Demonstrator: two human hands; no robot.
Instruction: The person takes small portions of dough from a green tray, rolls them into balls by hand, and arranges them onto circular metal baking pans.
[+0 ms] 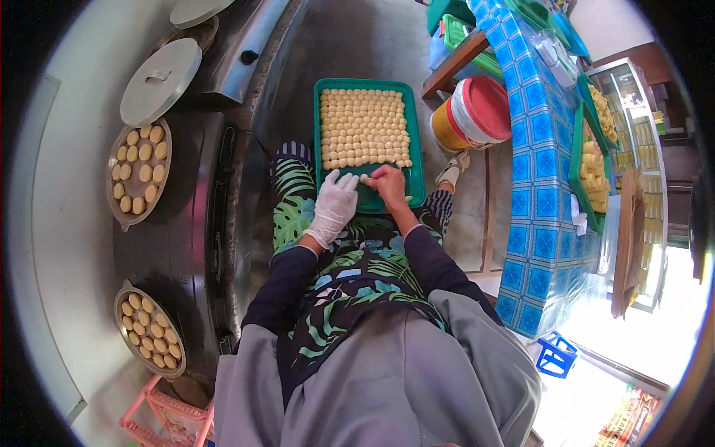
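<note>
A green rectangular tray (415, 127) rests at my lap, with tight rows of small pale dough balls (363, 127) over most of it. The near end is mostly bare green, with a few small pieces by the right edge. Over this near end, my left hand (337, 203), in a thin whitish glove, has its fingers stretched and slightly apart, holding nothing I can see. My bare right hand (391, 188) is closed beside it, thumb and fingers pinching a small piece of dough (365, 179) close to the gloved fingertips.
On the left, a dark stove (175, 253) carries two round pans, an upper pan (118, 207) and a lower pan (121, 316), with pale round cakes; a metal lid (160, 89) stands above. To the right are a red-lidded bucket (480, 108) and a blue-covered table (532, 246) bearing a filled green tray (577, 164).
</note>
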